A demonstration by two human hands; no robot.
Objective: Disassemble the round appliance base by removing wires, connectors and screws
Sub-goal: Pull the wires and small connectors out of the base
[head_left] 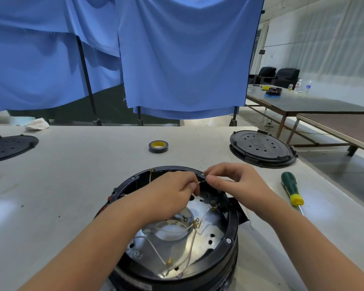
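Left hand (172, 194): pinches thin wire (201, 182), pulling it taut.
Appliance base (177, 227): open at worktop's (72, 175) near edge.
Right hand (235, 181): pinches wire's other end, likely unplugging it.
Screwdriver (291, 189): parked near right edge.

workshop (long worktables (303, 106), screwdriver (291, 189))
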